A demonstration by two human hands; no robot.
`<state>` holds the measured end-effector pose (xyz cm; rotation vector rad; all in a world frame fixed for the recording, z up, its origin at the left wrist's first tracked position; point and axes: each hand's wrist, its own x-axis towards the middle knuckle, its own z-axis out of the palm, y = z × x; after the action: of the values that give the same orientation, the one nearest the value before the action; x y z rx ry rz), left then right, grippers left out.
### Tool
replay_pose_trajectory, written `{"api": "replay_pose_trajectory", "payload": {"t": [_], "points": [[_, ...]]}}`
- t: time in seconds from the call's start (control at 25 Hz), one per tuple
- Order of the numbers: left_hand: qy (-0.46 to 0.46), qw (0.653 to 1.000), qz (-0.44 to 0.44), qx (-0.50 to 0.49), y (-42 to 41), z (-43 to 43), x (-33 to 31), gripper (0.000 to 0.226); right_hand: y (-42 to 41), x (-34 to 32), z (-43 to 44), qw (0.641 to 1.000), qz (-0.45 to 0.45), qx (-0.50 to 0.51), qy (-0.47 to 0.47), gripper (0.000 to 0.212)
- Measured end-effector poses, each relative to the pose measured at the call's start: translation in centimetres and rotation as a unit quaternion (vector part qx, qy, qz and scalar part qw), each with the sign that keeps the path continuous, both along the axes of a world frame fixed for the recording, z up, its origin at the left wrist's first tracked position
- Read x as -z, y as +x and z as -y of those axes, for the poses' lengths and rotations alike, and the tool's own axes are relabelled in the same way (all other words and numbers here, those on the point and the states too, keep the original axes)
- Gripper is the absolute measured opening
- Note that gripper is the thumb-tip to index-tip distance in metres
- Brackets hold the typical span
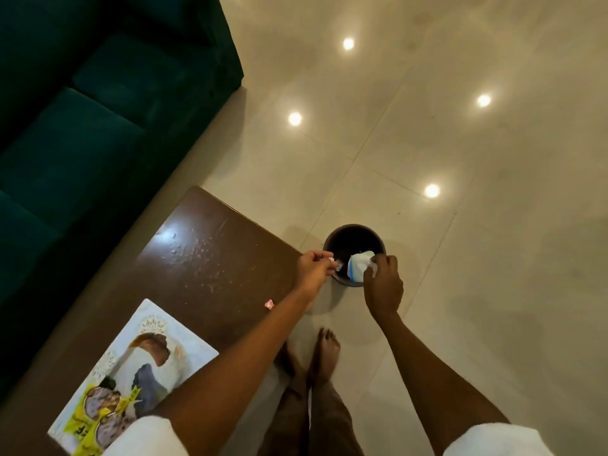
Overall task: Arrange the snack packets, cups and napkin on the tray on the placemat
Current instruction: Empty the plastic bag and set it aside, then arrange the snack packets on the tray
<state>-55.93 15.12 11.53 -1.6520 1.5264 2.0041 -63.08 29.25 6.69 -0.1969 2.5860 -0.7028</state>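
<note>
Packet (359, 267) pinched in right fingers (379, 261) over bin (349, 284) | left fingers (324, 257) pinch scrap (337, 265)

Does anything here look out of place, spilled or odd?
Yes. Crumbs lie scattered across the table, and a pink scrap sits loose near its edge. The right hand holds a crumpled packet over the bin, and the left hand pinches a small bit there.

Snack packets (98, 409) partly behind sleeve (144, 436)
</note>
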Motion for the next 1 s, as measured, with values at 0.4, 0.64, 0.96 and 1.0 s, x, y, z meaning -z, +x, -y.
{"api": "replay_pose_trajectory", "payload": {"t": [0.4,0.64,0.96,1.0], "points": [[0.051,0.997,0.000,-0.059,0.4,1.2,13.2,0.025,-7.1,23.0,4.4,0.989,0.046,-0.081,0.115,0.063],[0.047,0.995,0.000,-0.088,4.2,3.3,11.4,0.023,-3.4,19.2,2.8,0.984,0.049,-0.089,0.149,0.048],[0.027,0.977,-0.101,-0.186,9.7,5.8,-2.0,0.015,1.4,0.3,8.6,0.995,-0.032,-0.096,-0.019,0.043],[0.015,0.972,-0.116,-0.204,11.2,6.4,-5.1,0.015,2.5,-3.5,9.9,0.991,-0.043,-0.119,-0.045,0.043]]}}
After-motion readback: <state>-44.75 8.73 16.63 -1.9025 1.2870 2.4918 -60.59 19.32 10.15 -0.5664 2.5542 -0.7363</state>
